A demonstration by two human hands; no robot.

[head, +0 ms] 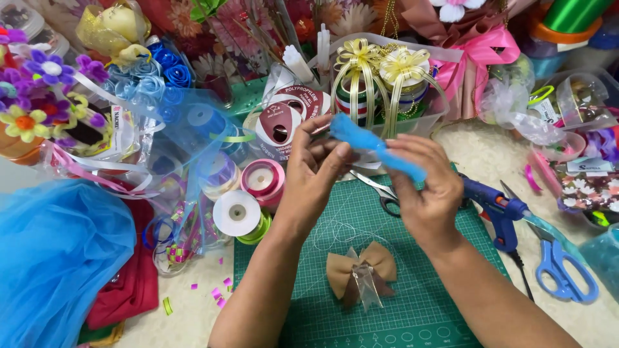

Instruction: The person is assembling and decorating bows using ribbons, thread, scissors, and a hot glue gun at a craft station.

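My left hand (314, 173) and my right hand (423, 187) are raised above a green cutting mat (425, 309). Together they pinch a bunched strip of blue tulle (374, 145) that runs from the left fingertips down to the right thumb. Below the hands a tan ribbon bow (360, 269) with a clear ribbon centre lies on the mat. Black-handled scissors (382, 192) lie on the mat behind my hands, partly hidden by them.
A blue glue gun (496, 207) and blue-handled scissors (566, 267) lie to the right. Ribbon spools (248, 196) crowd the left of the mat, with a big heap of blue tulle (55, 251) at far left. Bows, flowers and boxes fill the back.
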